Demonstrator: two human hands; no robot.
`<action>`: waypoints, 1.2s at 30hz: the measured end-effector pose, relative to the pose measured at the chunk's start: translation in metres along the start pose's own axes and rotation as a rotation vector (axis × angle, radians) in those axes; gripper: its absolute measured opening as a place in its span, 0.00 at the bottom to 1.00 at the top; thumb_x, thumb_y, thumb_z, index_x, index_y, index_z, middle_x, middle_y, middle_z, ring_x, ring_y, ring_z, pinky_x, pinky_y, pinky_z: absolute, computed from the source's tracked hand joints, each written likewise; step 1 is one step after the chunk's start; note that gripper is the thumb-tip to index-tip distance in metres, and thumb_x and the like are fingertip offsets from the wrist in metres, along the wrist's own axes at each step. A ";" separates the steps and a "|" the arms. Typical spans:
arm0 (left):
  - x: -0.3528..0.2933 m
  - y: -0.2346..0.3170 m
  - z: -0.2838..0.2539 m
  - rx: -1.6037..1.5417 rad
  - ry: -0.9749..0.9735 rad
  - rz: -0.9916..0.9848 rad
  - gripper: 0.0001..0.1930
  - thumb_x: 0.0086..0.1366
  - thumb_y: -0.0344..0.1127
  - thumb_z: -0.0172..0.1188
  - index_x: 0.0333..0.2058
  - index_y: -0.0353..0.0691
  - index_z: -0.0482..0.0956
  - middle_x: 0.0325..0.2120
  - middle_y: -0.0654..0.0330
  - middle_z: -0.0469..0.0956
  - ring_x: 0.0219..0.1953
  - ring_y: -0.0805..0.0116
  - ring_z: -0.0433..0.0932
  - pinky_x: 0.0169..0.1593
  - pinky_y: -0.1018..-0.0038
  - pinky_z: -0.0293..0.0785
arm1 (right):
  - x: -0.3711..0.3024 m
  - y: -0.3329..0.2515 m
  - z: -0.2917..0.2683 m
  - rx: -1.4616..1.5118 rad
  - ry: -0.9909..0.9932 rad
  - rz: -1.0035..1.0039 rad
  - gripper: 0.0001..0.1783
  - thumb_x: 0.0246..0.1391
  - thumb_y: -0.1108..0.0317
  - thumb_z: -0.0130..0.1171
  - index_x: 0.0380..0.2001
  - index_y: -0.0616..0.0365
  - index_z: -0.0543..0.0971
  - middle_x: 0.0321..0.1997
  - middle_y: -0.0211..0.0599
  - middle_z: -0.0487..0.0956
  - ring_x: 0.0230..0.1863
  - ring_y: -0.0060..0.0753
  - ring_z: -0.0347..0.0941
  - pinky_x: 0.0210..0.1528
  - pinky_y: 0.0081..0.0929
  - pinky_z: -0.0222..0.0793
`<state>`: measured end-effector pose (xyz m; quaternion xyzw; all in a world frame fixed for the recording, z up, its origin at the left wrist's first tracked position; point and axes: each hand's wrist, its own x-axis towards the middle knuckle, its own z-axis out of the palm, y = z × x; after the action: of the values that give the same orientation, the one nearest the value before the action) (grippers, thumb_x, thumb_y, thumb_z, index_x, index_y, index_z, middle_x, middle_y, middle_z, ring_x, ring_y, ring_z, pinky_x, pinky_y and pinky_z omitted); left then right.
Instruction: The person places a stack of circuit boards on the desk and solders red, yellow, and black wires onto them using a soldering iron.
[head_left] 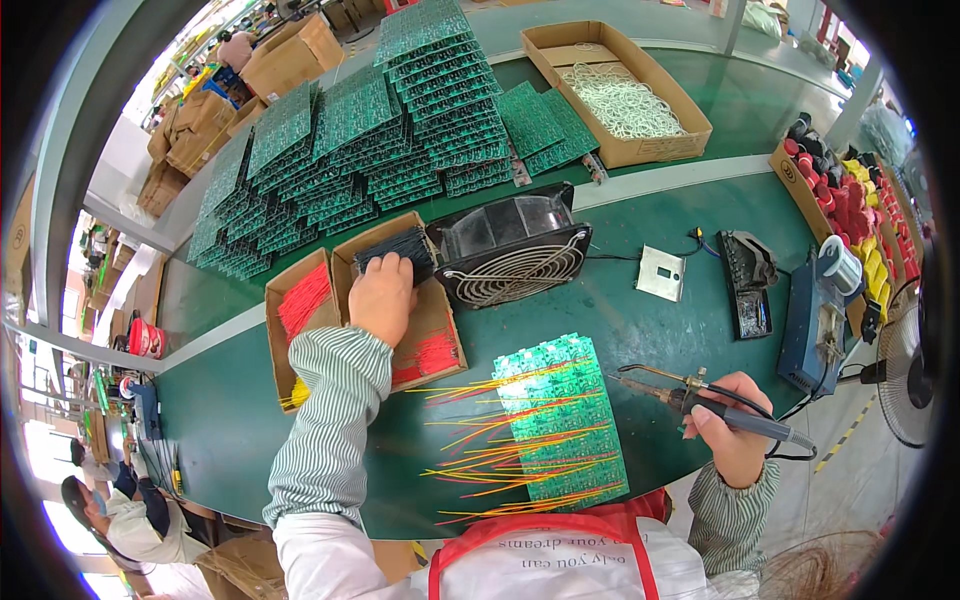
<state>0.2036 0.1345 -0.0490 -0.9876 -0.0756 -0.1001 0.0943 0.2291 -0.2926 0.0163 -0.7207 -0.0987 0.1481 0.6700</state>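
Green everywhere: the desk (680, 230) is a long green surface, and across its far side I see stacked green circuit boards (350, 150) fanned out in rows, likely kept back there as stock within reach. Next down in size, a cardboard box of white rings (625, 100) sits at the far right, and a dark fan (515, 250) leans in the middle of the desk (my guess: it pulls fumes away from the work).

Now the work itself. A green board panel (562, 420) lies flat right in front of the body, its long axis running away from me and tilted slightly to the right; red, yellow and orange wires (480, 440) stick out of its left edge, pointing left.

Left hand (383, 295) is stretched out to the divided cardboard box (365, 310), fingers curled down onto the bundle of dark wires (400, 248) in the far compartment. Whether it has actually pinched any, I cannot tell. Red wires lie in the neighbouring compartments.

Right hand (730, 425) is clenched around the soldering iron (690, 400), pen-style, held off the panel's right edge; its long axis runs left to right, tip pointing left toward the panel.
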 end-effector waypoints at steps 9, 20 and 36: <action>0.014 -0.013 0.021 -0.074 0.001 0.024 0.04 0.52 0.30 0.58 0.26 0.39 0.74 0.27 0.56 0.74 0.36 0.56 0.74 0.38 0.65 0.75 | 0.007 -0.003 0.000 0.003 0.012 0.010 0.09 0.44 0.78 0.59 0.30 0.67 0.71 0.23 0.41 0.78 0.22 0.24 0.75 0.25 0.19 0.72; 0.011 -0.024 0.018 -0.129 0.031 0.059 0.04 0.56 0.29 0.54 0.28 0.38 0.77 0.27 0.54 0.76 0.35 0.54 0.76 0.39 0.62 0.73 | -0.001 -0.003 0.000 0.004 0.011 -0.013 0.09 0.45 0.77 0.60 0.30 0.67 0.71 0.23 0.40 0.78 0.22 0.23 0.75 0.25 0.19 0.71; 0.017 -0.022 -0.021 0.069 -0.307 0.115 0.07 0.56 0.27 0.53 0.32 0.39 0.79 0.33 0.51 0.73 0.38 0.53 0.77 0.41 0.62 0.76 | -0.020 0.003 -0.009 0.004 0.022 -0.054 0.09 0.45 0.76 0.60 0.30 0.68 0.72 0.23 0.39 0.78 0.22 0.23 0.75 0.26 0.19 0.71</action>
<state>0.2128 0.1534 -0.0216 -0.9902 -0.0359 0.0602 0.1212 0.2135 -0.3078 0.0150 -0.7180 -0.1103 0.1222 0.6763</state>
